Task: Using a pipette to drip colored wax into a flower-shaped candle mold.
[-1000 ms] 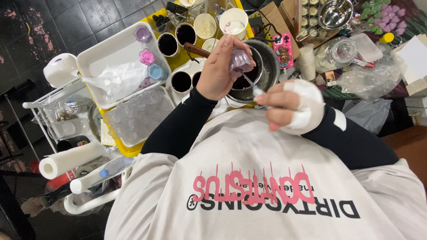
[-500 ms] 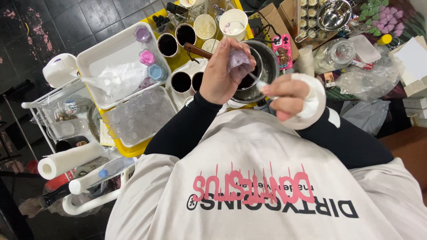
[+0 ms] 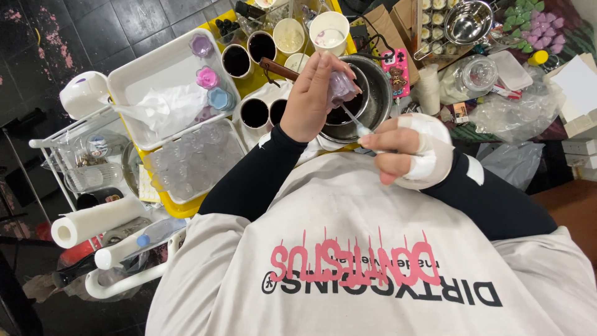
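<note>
Fingers of the left hand [image 3: 311, 99] are clamped on a small clear purple mold [image 3: 342, 87], held over the steel bowl [image 3: 373, 93] of dark liquid. The bandaged right hand [image 3: 404, 149] pinches a thin stick [image 3: 353, 119], tip aimed up at the mold. The step looks like poking or cleaning it; next calls for a steady, fine push inward.
</note>
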